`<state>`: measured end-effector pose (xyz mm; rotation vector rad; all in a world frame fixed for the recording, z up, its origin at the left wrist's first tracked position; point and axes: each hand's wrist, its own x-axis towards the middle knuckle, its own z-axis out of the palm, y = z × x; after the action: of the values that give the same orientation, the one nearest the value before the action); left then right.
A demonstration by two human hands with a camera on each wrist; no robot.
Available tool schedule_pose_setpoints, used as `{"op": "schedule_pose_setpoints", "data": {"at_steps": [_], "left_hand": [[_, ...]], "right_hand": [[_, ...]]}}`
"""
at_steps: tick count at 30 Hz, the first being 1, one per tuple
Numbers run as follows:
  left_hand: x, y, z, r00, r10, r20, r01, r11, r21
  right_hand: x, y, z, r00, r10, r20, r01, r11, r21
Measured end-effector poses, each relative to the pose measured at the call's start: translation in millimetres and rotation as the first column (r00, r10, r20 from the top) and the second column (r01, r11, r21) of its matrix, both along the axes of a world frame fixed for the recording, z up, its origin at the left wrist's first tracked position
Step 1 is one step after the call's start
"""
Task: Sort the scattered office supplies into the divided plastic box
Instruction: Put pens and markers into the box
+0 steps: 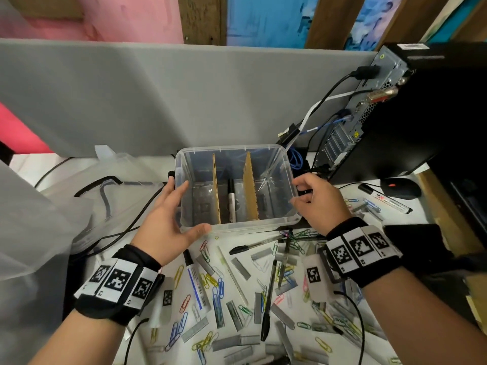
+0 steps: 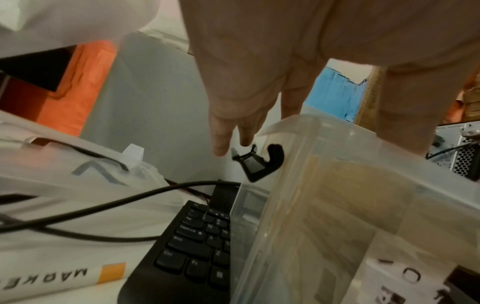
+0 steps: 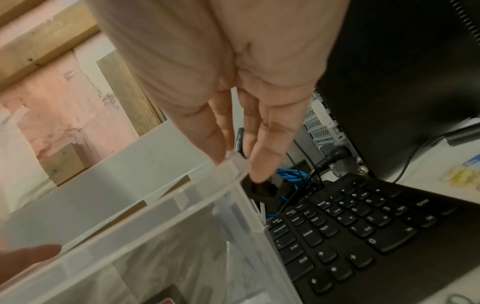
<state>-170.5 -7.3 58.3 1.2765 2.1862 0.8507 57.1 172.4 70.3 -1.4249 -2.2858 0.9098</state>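
Observation:
The clear plastic box (image 1: 250,225) stands on a black keyboard (image 3: 363,222), split into three by two cardboard dividers (image 1: 250,188). A black-capped marker (image 1: 231,200) lies in its middle compartment. My left hand (image 1: 171,209) lies flat along the box's left wall (image 2: 337,185), fingers straight and thumb at the front left corner. My right hand (image 1: 316,201) touches the right rim (image 3: 155,205) with straight fingers (image 3: 265,156) at the far corner. In front of the box lie scattered paper clips (image 1: 217,285), staple strips (image 1: 240,268), a black pen (image 1: 268,299) and a blue-labelled marker (image 1: 196,283).
A black computer tower (image 1: 395,114) with cables stands at the right, with a mouse (image 1: 400,187) and another marker (image 1: 387,198) beside it. A translucent plastic lid (image 1: 105,196) and black cables (image 2: 103,205) lie at the left. A grey partition (image 1: 131,96) closes the back.

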Motion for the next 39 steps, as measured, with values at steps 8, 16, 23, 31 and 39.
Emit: {"op": "schedule_pose_setpoints", "data": {"at_steps": [8, 16, 23, 31, 39], "left_hand": [[2.8, 1.5, 4.9, 0.99, -0.022, -0.142, 0.017, 0.999, -0.033], [21.5, -7.0, -0.2, 0.979, 0.033, -0.203, -0.028, 0.999, 0.031], [40.8, -12.9, -10.2, 0.976, 0.139, -0.165, -0.111, 0.98, 0.167], [60.3, -18.7, -8.9, 0.965, 0.176, -0.196, -0.124, 0.96, 0.25], [110.4, -24.4, -22.5, 0.943, -0.303, -0.138, 0.329, 0.911, 0.247]], "right_hand": [[5.7, -6.8, -4.9, 0.998, 0.008, -0.066, -0.004, 0.998, 0.058], [33.0, -32.5, -12.7, 0.995, -0.041, -0.086, 0.059, 0.975, 0.215], [39.2, -63.0, -69.6, 0.986, 0.01, 0.164, 0.006, 0.995, -0.097], [21.5, -64.1, -87.2, 0.938, -0.095, 0.334, 0.177, 0.958, -0.226], [36.4, -58.9, -73.5, 0.971, -0.162, 0.174, 0.224, 0.872, -0.436]]}}
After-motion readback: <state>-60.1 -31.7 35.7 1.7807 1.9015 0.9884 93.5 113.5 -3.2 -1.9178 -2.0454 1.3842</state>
